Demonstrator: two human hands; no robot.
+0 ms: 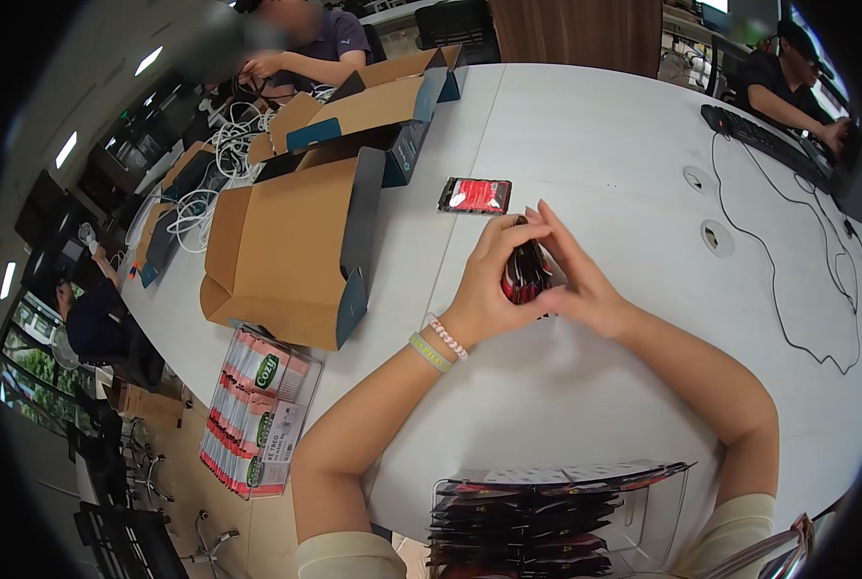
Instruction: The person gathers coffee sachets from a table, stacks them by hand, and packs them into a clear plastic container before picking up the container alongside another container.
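Note:
Near the middle of the table, my left hand [489,280] and my right hand [587,289] are wrapped round a bundle of black and red packets [528,274]. The packets stand on edge, pressed together between both palms and fingers. My hands hide the bundle's sides. Just beyond my left fingers lies a flat red and black packet [477,196] with a shiny front. Close to my body, below my forearms, a clear plastic holder [655,521] carries rows of similar black packets [518,526].
Open brown cardboard boxes [291,251] stand on the left. In front of them, a clear tray [301,386] holds pink and red "Cozy" packets. White cables [243,140] lie behind. A keyboard [764,145] with trailing black cable is at right. Other people sit around the table.

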